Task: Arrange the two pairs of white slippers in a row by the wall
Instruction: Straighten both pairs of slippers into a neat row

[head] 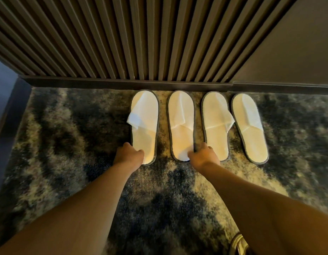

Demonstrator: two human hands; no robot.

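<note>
White slippers with grey edging lie side by side on the carpet, toes at the dark baseboard (122, 83). My left hand (129, 153) grips the heel of the leftmost slipper (145, 115), whose upper flap is folded outward. My right hand (203, 155) pinches the heel of the second slipper (180, 118). The third slipper (215, 116) lies just right of that hand, its flap also splayed to the right. The fourth slipper (248, 124) lies apart at the right end, angled slightly.
A ribbed dark wooden wall (122, 37) runs behind the slippers, with a plain dark panel (288, 52) to the right. The floor is a mottled blue and beige carpet (67, 135). A gold-coloured object (238, 243) shows at the bottom right edge.
</note>
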